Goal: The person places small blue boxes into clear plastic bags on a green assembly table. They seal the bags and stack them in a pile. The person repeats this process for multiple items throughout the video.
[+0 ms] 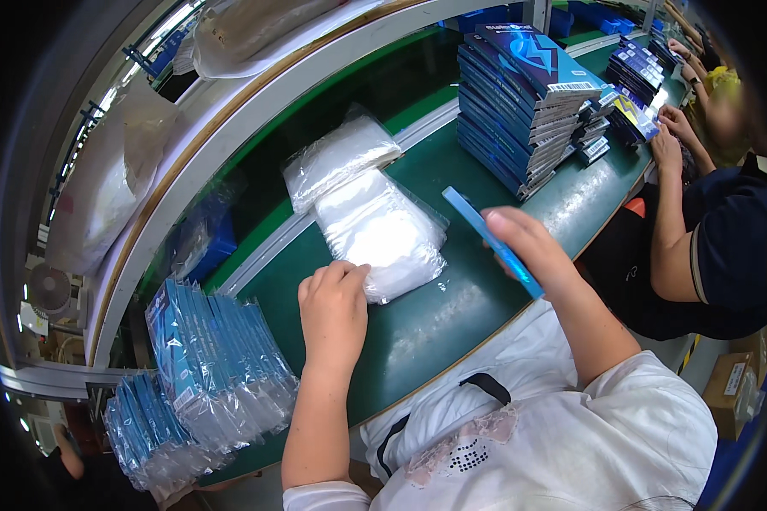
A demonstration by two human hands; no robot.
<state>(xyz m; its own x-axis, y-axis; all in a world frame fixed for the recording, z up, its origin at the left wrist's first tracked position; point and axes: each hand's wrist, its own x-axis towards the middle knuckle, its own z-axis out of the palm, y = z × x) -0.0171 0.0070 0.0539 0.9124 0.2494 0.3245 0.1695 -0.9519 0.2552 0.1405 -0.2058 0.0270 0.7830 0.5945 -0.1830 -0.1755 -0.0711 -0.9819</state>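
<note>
Right hand [533, 247] gripped a thin blue box [469, 213] above the bench [418, 332]. Left hand [332, 302] touched clear plastic bags [382, 230]; couldn't tell if its fingers [343, 272] pinched any.

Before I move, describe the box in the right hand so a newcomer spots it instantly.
Find the green table and its tall stack of boxes. Below it in view, the right hand grips a slim blue box. Unlike the stacked boxes and the bagged ones, it is held alone.
</note>
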